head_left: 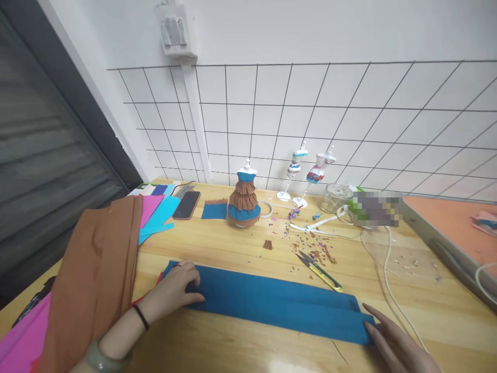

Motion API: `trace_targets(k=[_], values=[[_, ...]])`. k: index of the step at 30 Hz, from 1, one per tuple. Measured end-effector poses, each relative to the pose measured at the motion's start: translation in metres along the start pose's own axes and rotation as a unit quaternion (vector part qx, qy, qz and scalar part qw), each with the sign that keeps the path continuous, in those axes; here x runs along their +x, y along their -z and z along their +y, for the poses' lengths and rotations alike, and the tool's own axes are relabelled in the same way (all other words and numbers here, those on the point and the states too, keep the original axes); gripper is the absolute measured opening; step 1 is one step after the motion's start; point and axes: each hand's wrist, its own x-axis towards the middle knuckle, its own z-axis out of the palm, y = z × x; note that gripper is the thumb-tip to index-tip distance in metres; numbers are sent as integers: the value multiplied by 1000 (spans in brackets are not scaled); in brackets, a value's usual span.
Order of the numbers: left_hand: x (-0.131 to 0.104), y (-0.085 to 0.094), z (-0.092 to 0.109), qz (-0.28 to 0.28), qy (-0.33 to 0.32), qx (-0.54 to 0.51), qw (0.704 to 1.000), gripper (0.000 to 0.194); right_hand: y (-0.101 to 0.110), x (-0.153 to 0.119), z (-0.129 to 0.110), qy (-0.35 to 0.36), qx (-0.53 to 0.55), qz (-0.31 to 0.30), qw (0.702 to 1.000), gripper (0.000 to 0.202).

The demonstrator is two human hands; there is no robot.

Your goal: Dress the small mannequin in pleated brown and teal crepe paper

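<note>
A long folded strip of blue crepe paper (267, 298) lies across the front of the table. At its left end, my left hand (176, 287) grips it with curled fingers over the upper edge and the thumb lower down. My right hand (392, 334) pinches the right end near the corner, the thumb on top and the index finger raised apart. Behind the strip stands a small dress form (244, 199) in a ruffled brown and blue dress. Yellow-handled thread snips (320, 272) lie just beyond the strip, blades pointing back left.
Brown crepe paper (97, 248) is piled at the left over pink and light-blue sheets. A phone (187, 205), a blue and brown piece (214, 209), a tape roll (266, 209) and a glass jar (337, 198) stand farther back. Scraps (318, 254) and a white cable (388, 274) are at right.
</note>
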Motion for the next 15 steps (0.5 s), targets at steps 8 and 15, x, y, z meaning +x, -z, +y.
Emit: trace_targets(k=[8,15], values=[[16,2,-6,-18,45,31,998,33,-4,8,-17,-22,-6,3,1000,47],[21,-5,-13,-16,7,69,997,38,-11,3,-13,-7,-16,-11,1000,46]])
